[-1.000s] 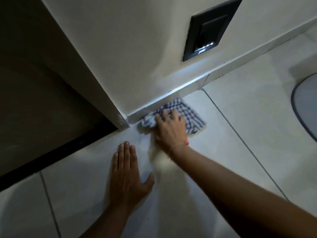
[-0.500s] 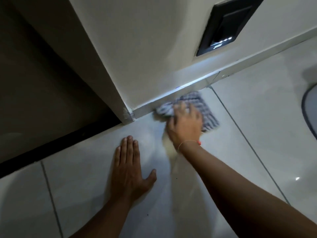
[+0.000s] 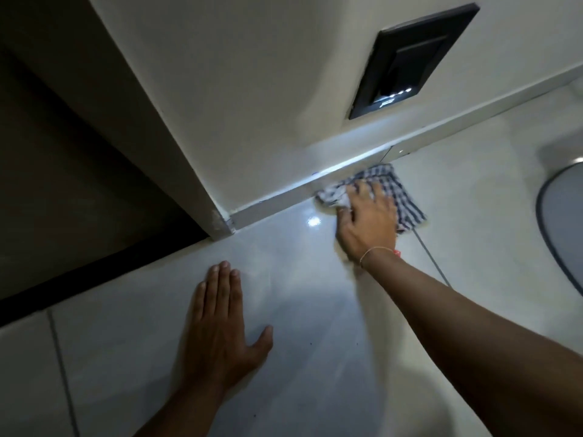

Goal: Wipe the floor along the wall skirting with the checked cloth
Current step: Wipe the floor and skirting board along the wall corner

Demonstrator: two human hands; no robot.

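The blue-and-white checked cloth (image 3: 398,193) lies crumpled on the pale tiled floor (image 3: 315,310), pressed against the grey skirting (image 3: 277,201) at the foot of the white wall. My right hand (image 3: 367,223) lies on top of the cloth, fingers spread and curled into its left part, hiding its middle. My left hand (image 3: 220,329) rests flat on the floor tile nearer to me, fingers together and pointing at the wall corner, holding nothing.
A black wall plate with small lit dots (image 3: 410,61) sits on the wall above the cloth. The wall corner (image 3: 220,222) borders a dark opening (image 3: 63,184) on the left. A grey round mat (image 3: 564,222) lies at the right edge.
My right hand has slid the cloth to the right along the skirting, away from the wall corner. My left hand has stayed flat on the floor.
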